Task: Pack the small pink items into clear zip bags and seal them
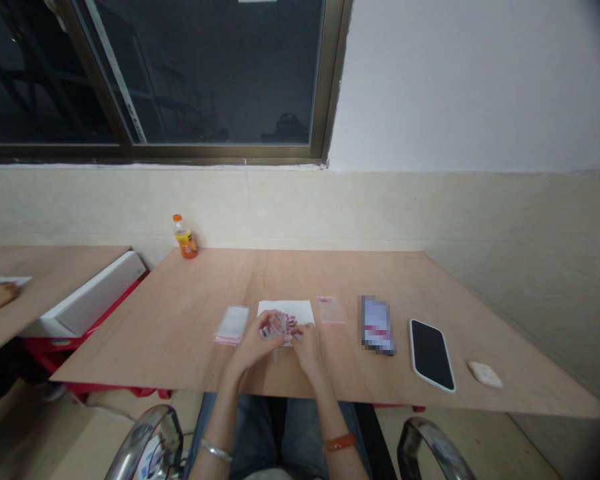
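While both forearms are leaning in over the near edge, the left hand (257,340) is curving its thumb and fingers around a clear plastic piece (279,323), apparently to steady it from one side. Close against it, the right hand (306,345) is keeping its fingertips drawn narrowly together, though whether they are pinching anything is too small to tell. Between the two hands, small pink-and-dark pieces, possibly press-on nails (292,325), are showing in a tight cluster. All of this is sitting over a sheet of white paper (303,307), which is probably serving as a pale backing that makes such tiny pieces easier to see. Just left of the paper, a stack of clear plastic sleeves (233,323) is lying near the left hand, presumably for easy reach; just right of it, one clear, pink-marked sleeve (331,311) is lying flat on its own. Farther right on the table (300,275), a pixelated phone (377,325), a white-rimmed tablet (432,355) and a small whitish pad (485,374) are resting in a row, seemingly set aside from the handwork. At the far left corner, an orange-capped drink bottle (185,239) is standing upright near the wall, likely to stay out of the way.
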`<state>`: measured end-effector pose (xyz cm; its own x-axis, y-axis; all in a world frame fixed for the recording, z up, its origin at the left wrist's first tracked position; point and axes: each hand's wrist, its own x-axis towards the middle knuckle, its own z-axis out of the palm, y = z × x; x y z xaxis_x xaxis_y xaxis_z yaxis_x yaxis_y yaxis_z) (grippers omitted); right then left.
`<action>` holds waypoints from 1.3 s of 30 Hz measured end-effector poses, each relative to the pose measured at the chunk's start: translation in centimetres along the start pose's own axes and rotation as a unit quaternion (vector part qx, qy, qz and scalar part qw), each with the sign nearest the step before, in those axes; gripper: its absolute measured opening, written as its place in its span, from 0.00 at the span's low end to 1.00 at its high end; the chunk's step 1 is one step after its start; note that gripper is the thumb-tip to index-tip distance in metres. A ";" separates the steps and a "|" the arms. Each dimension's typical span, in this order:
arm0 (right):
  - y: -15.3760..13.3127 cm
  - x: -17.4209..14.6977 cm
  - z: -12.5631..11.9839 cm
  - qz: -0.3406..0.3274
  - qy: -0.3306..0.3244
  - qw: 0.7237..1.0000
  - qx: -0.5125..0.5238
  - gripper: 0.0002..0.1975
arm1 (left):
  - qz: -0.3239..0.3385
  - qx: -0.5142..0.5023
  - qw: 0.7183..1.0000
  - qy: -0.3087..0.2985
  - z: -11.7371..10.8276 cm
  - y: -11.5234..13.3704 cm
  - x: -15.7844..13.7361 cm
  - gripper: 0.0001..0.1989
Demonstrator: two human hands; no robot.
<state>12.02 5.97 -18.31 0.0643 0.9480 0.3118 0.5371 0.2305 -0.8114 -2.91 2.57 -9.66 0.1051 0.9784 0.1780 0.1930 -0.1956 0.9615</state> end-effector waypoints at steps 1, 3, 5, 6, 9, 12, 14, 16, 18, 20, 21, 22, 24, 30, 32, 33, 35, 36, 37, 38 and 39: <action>0.1 0.0 0.0 -0.003 -0.001 1.000 -0.005 0.05 | 0.000 0.001 1.000 -0.001 0.0 0.0 0.0 0.19; 0.0 0.2 -0.1 -0.009 -0.001 1.000 -0.004 0.05 | -0.001 0.000 1.000 0.000 0.0 -0.2 0.0 0.19; -0.3 0.4 -0.4 -0.012 0.008 1.000 0.019 0.06 | 0.000 -0.003 1.000 0.000 -0.1 -0.3 0.0 0.18; -0.6 0.6 -0.7 -0.011 0.016 0.999 0.035 0.07 | 0.001 -0.004 1.000 0.000 -0.1 -0.4 0.0 0.18; -2.2 1.2 -1.8 -0.007 0.052 0.996 0.078 0.09 | 0.000 0.000 1.000 0.000 0.0 -0.8 0.0 0.18; -4.3 1.5 -3.1 -0.017 0.084 0.990 0.110 0.11 | -0.005 0.005 1.000 0.007 0.0 -1.2 0.0 0.19; -5.7 1.5 -3.7 -0.028 0.084 0.987 0.133 0.11 | -0.010 0.005 1.000 0.006 0.1 -1.4 0.0 0.20; -6.8 1.2 -4.1 -0.039 0.074 0.985 0.153 0.11 | -0.008 0.005 1.000 -0.002 0.2 -1.5 0.0 0.22; -7.6 1.0 -4.2 -0.050 0.059 0.984 0.161 0.10 | 0.003 0.005 1.000 -0.011 0.3 -1.5 0.0 0.23; -7.9 0.8 -4.1 -0.052 0.042 0.984 0.167 0.10 | 0.014 0.004 1.000 -0.019 0.4 -1.5 0.1 0.22; -8.0 0.7 -4.0 -0.050 0.035 0.983 0.172 0.11 | 0.016 0.003 1.000 -0.020 0.5 -1.5 0.1 0.21; -7.9 0.7 -3.9 -0.045 0.031 0.983 0.177 0.11 | 0.016 0.002 1.000 -0.020 0.5 -1.5 0.1 0.20; -7.3 0.9 -3.5 -0.032 0.035 0.982 0.183 0.12 | 0.011 0.002 1.000 -0.012 0.5 -1.6 0.1 0.19; -3.6 1.0 -1.5 -0.003 0.042 0.996 0.076 0.07 | 0.010 0.000 1.000 -0.002 0.1 -1.5 0.2 0.17; -2.5 0.7 -0.8 -0.006 0.014 0.999 0.034 0.06 | 0.012 -0.004 1.000 0.000 0.0 -1.3 0.3 0.16; -2.1 0.5 -0.5 -0.007 0.005 1.000 0.016 0.06 | 0.014 -0.003 1.000 0.003 0.0 -1.3 0.3 0.16; -1.6 0.1 0.0 -0.005 -0.002 1.000 -0.012 0.06 | 0.014 0.001 1.000 0.014 -0.1 -1.3 0.3 0.17; -1.4 -0.1 0.2 -0.002 -0.001 1.000 -0.022 0.06 | 0.012 0.005 1.000 0.018 -0.1 -1.3 0.3 0.18; -1.2 -0.2 0.3 0.001 0.002 1.000 -0.030 0.06 | 0.009 0.007 1.000 0.022 -0.1 -1.3 0.3 0.19; -1.1 -0.4 0.4 0.003 0.006 0.999 -0.031 0.06 | 0.005 0.008 1.000 0.024 -0.1 -1.2 0.3 0.20; -1.1 -0.5 0.4 0.003 0.011 1.000 -0.028 0.05 | 0.002 0.008 1.000 0.025 -0.1 -1.2 0.3 0.20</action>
<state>11.08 5.37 -17.78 0.0854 0.9440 0.3187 0.5828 0.2121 -0.7844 -3.26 3.06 -10.74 0.0568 0.9795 0.1931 0.2077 -0.2008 0.9574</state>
